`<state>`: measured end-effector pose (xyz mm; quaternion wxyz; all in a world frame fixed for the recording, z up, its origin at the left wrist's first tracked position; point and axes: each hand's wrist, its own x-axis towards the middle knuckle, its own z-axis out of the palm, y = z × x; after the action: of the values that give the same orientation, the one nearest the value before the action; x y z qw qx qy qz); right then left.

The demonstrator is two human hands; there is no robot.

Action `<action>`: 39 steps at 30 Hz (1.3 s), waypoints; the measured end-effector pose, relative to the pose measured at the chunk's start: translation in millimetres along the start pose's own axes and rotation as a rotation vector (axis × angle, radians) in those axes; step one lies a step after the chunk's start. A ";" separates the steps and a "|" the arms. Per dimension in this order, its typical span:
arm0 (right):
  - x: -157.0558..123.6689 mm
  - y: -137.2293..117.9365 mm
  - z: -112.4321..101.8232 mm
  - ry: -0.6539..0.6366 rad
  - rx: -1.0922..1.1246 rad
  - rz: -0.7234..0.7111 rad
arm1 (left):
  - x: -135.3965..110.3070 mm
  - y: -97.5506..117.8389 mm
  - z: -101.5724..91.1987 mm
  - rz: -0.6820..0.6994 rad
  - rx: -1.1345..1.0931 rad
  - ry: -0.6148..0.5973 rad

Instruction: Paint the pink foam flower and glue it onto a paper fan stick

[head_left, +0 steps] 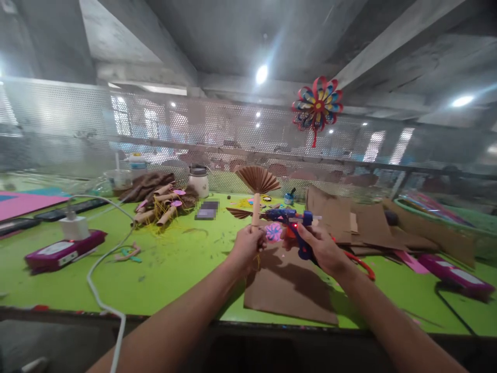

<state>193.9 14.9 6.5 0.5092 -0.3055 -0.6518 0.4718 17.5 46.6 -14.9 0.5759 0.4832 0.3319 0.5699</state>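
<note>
My left hand [249, 245] is closed round the lower end of a brown cardboard tube [256, 209], held upright. A pleated brown paper fan [258, 180] spreads above the tube, and another folded brown piece [238, 213] juts out to its left. In my right hand [319, 246] is a blue glue gun [285, 214] with a small red light, its nozzle pointing left at the tube. A pink and blue paper rosette [273, 232] shows between my hands; I cannot tell which hand, if either, supports it. Below them lies a brown cardboard sheet [289, 292].
Several cardboard rolls with yellow string [166, 213] lie back left. A purple power strip [66, 251] with a white cable sits at left, another [456, 274] at right. Cardboard pieces [349, 220] and red-handled scissors [361, 265] lie right. A white jar [199, 182] stands behind.
</note>
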 end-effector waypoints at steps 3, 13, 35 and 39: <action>-2.3 1.8 -3.0 0.068 0.042 -0.007 | -0.1 0.8 1.2 -0.018 0.006 -0.009; 1.3 3.5 -7.5 0.082 0.142 0.029 | -4.1 1.4 4.1 -0.034 0.094 -0.034; -0.8 3.7 -11.5 0.096 0.017 -0.039 | -10.5 7.3 8.0 -0.100 0.007 -0.086; -0.6 3.4 -11.4 0.082 -0.003 -0.043 | -9.8 7.4 6.8 -0.096 0.025 -0.092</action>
<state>204.6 19.1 3.6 0.5451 -0.3111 -0.6376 0.4467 20.1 34.9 -7.5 0.6111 0.4997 0.3351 0.5144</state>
